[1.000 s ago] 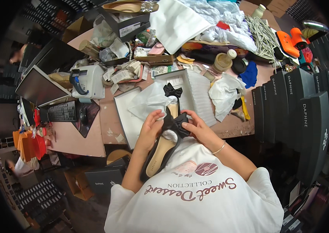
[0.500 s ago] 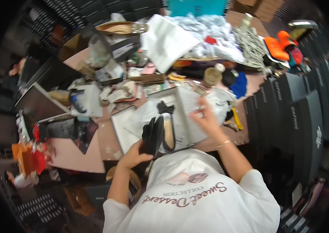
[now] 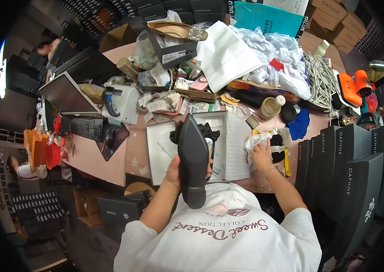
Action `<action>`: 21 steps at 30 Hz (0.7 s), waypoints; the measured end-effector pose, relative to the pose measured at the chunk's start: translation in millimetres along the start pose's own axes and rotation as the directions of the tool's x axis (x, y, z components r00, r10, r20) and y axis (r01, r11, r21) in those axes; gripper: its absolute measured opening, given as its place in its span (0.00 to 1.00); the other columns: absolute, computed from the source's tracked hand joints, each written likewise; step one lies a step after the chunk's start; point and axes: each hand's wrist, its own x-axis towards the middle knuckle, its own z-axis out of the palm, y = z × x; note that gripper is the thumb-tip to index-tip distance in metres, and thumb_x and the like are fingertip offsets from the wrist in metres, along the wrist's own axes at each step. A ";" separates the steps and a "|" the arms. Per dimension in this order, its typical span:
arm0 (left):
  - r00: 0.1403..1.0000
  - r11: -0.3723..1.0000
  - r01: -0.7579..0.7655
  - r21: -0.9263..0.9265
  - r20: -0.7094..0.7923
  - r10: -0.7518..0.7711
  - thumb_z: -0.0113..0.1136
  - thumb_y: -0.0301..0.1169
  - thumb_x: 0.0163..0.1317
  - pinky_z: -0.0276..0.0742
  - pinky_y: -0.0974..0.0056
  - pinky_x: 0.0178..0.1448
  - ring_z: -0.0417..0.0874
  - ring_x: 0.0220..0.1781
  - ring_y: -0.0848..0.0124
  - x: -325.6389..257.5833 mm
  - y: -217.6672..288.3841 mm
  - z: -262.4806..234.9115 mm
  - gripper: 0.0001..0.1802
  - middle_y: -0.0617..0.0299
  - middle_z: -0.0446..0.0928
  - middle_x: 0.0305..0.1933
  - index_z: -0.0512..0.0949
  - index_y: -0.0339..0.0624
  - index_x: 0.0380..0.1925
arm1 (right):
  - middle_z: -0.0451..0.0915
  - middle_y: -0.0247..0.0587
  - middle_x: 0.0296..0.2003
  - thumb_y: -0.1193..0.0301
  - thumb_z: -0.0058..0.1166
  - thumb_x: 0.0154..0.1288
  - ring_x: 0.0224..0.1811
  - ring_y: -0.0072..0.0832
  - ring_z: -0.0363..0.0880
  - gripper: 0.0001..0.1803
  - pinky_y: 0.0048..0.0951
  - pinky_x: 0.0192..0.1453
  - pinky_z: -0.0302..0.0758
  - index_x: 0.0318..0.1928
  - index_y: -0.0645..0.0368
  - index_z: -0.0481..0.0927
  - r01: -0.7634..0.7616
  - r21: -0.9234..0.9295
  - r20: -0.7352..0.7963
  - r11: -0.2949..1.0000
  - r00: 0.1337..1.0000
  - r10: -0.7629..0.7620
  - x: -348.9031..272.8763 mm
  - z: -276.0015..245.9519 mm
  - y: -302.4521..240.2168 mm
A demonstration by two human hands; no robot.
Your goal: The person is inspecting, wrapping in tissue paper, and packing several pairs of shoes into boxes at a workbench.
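My left hand point(image 3: 173, 174) is wrapped round a black pointed shoe point(image 3: 193, 152), whose sole and low block heel face up toward me. Beneath it is an open shoebox point(image 3: 159, 159), where a black bow point(image 3: 211, 132) and part of a second shoe show. White padded wrapping point(image 3: 237, 147) hangs over the box's right side. Right of the box, my right hand point(image 3: 261, 157) has its fingers closed on a crumpled white cloth point(image 3: 251, 143). Black pads point(image 3: 276, 148) and a yellow-handled tool point(image 3: 287, 163) lie beside that hand.
Dark shoeboxes point(image 3: 359, 181) stand stacked at the right. Behind the work area are a jar point(image 3: 271, 108), a blue cloth point(image 3: 299, 125), crumpled tissue point(image 3: 269, 54) and an embellished beige shoe point(image 3: 174, 30). A monitor point(image 3: 68, 94), keyboard point(image 3: 87, 128) and label printer point(image 3: 122, 105) occupy the left.
My left hand has lifted the black shoe and turned its sole upward. My right hand has moved right, away from the box, onto the white cloth. The whole view has shifted slightly.
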 end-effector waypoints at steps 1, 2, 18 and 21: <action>0.996 1.000 -0.027 -0.015 -0.088 0.026 0.46 0.74 0.49 0.79 0.51 0.49 0.80 0.44 0.56 -3.1 -0.8 2.9 0.60 0.44 0.72 0.50 0.52 0.33 0.66 | 0.74 0.40 0.34 0.68 0.62 0.44 0.47 0.39 0.72 0.17 0.63 0.66 0.49 0.38 0.54 0.78 -0.041 0.071 -0.075 0.997 0.996 0.047 -1.4 1.7 6.3; 0.992 0.998 -0.047 -0.033 -0.121 0.043 0.42 0.75 0.50 0.79 0.52 0.48 0.80 0.43 0.56 -5.4 -1.3 2.3 0.59 0.44 0.73 0.50 0.52 0.34 0.66 | 0.74 0.40 0.31 0.71 0.59 0.44 0.44 0.39 0.72 0.13 0.61 0.65 0.53 0.34 0.55 0.78 -0.085 0.146 -0.144 0.986 0.984 0.106 3.1 -13.2 7.6; 0.999 0.998 0.004 0.056 -0.047 -0.001 0.44 0.70 0.55 0.80 0.52 0.47 0.80 0.45 0.52 18.6 0.9 -7.0 0.54 0.42 0.71 0.50 0.58 0.26 0.60 | 0.80 0.38 0.24 0.68 0.51 0.56 0.31 0.35 0.81 0.08 0.39 0.33 0.76 0.25 0.54 0.82 0.272 0.360 -0.021 0.893 0.959 -0.284 34.3 -73.7 -116.9; 0.997 0.997 0.033 0.068 -0.067 -0.028 0.41 0.71 0.56 0.80 0.52 0.48 0.80 0.44 0.53 31.9 -2.3 -3.2 0.54 0.42 0.72 0.48 0.58 0.26 0.60 | 0.78 0.42 0.31 0.71 0.48 0.57 0.32 0.38 0.80 0.09 0.39 0.37 0.77 0.37 0.57 0.80 -0.291 0.361 -0.108 0.886 0.930 0.350 3.6 -112.3 -36.2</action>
